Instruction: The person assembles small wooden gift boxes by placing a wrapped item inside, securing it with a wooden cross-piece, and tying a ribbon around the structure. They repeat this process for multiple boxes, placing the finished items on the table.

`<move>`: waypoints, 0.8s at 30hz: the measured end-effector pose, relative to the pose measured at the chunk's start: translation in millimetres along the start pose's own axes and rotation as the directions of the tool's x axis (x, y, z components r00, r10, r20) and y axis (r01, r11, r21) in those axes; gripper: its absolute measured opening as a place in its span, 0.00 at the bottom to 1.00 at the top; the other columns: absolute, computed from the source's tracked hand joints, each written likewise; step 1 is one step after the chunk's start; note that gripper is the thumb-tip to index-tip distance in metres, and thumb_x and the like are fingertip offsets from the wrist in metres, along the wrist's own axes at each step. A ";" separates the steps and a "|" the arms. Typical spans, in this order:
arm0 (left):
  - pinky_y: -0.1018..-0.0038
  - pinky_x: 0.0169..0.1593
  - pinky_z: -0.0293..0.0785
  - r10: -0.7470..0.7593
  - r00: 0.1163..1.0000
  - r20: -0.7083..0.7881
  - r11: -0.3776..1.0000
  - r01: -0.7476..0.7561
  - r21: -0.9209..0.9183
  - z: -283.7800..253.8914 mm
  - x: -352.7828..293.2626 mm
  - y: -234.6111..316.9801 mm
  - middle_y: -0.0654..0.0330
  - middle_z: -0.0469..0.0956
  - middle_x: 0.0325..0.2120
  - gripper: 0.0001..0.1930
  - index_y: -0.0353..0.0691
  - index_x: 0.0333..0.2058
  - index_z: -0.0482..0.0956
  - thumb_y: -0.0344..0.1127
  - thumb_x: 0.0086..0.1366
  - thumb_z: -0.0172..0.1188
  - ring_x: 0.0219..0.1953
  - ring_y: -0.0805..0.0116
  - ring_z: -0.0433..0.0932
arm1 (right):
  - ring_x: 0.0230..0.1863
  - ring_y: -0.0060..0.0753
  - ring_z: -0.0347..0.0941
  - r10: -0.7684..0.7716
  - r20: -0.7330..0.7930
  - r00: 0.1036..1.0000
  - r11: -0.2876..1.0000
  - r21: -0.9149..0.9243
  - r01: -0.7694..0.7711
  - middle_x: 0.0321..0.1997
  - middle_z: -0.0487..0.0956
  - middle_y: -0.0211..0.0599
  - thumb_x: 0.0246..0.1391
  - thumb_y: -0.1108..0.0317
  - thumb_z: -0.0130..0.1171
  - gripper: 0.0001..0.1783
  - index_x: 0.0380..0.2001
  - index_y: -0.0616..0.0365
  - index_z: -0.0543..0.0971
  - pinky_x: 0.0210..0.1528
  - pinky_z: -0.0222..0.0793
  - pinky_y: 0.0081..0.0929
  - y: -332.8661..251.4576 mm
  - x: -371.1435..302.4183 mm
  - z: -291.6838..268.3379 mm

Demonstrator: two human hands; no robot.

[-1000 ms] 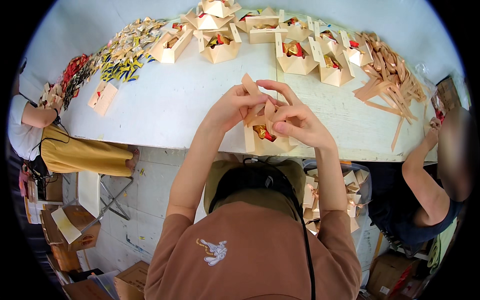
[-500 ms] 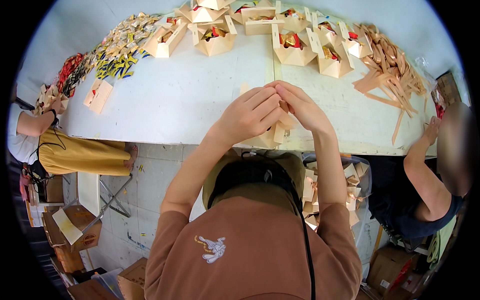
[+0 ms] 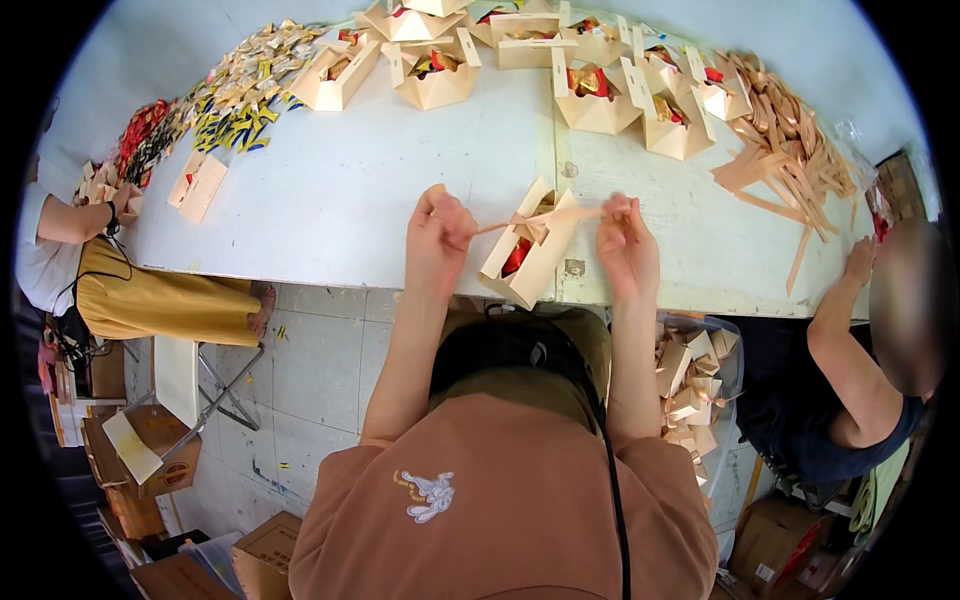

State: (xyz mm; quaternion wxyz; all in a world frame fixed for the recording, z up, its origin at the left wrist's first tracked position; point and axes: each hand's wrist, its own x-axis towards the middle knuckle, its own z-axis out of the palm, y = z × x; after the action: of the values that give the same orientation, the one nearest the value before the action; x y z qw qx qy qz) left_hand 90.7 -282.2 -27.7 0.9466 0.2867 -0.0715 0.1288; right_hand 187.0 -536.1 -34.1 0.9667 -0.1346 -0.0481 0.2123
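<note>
A cream paper box (image 3: 533, 272) stands tilted at the table's near edge, with a red wrapped piece (image 3: 517, 256) showing through its open side. A peach ribbon (image 3: 568, 216) runs through the top of the box and crosses there; whether it is knotted I cannot make out. My left hand (image 3: 440, 235) pinches one end of the ribbon left of the box. On the other side, my right hand (image 3: 628, 245) has its fingers closed on the other end, slightly blurred. Both hands are apart from the box, and the ribbon is stretched between them.
Several open boxes (image 3: 435, 80) of wrapped sweets line the table's far side. Sweets (image 3: 235, 120) are heaped at far left, loose ribbons (image 3: 785, 150) at right. A plastic bin (image 3: 738, 350) of finished-looking boxes stands below the edge. Co-workers sit at left and right.
My hands have moved apart from above the box, left and right, drawing the ribbon out between them. The box, hidden before, now shows.
</note>
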 end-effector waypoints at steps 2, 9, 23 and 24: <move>0.80 0.39 0.63 0.025 0.999 -0.039 0.923 -0.008 0.386 25.7 -3.2 1.3 0.69 0.64 0.25 0.06 0.40 0.40 0.70 0.29 0.69 0.58 0.29 0.78 0.62 | 0.37 0.24 0.65 -0.069 0.080 0.994 0.948 -0.305 0.090 0.40 0.72 0.29 0.67 0.66 0.54 0.10 0.47 0.56 0.70 0.34 0.67 0.24 5.1 -8.5 -6.2; 0.81 0.43 0.64 -0.131 0.988 0.078 0.481 -0.006 0.877 54.1 -15.9 9.3 0.67 0.60 0.30 0.23 0.36 0.50 0.68 0.21 0.53 0.58 0.33 0.78 0.61 | 0.42 0.35 0.69 -0.045 0.273 0.961 -0.243 -0.936 0.254 0.50 0.70 0.45 0.51 0.67 0.67 0.43 0.65 0.65 0.56 0.42 0.71 0.31 44.5 -71.1 101.2; 0.74 0.50 0.75 -0.087 0.983 -0.160 0.700 0.174 0.693 60.0 -32.4 -15.3 0.57 0.63 0.54 0.29 0.36 0.59 0.68 0.20 0.56 0.54 0.48 0.71 0.72 | 0.52 0.57 0.71 0.063 0.477 0.877 -0.635 -0.659 0.404 0.72 0.55 0.68 0.51 0.57 0.68 0.51 0.70 0.72 0.54 0.51 0.73 0.41 72.6 -75.2 78.3; 0.75 0.49 0.75 -0.059 0.986 -0.155 0.731 0.148 0.666 59.3 -32.9 -18.0 0.57 0.64 0.53 0.29 0.36 0.59 0.69 0.19 0.56 0.53 0.47 0.72 0.71 | 0.49 0.55 0.71 0.061 0.489 0.870 -0.645 -0.646 0.408 0.72 0.55 0.68 0.51 0.54 0.68 0.52 0.70 0.71 0.54 0.49 0.73 0.41 75.0 -75.2 78.9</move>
State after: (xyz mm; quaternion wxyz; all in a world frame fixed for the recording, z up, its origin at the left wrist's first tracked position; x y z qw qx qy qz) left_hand 60.7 -336.6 4.9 0.7864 0.6053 0.0545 0.1103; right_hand 77.3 -483.5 17.8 0.3076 -0.8664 -0.3640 -0.1494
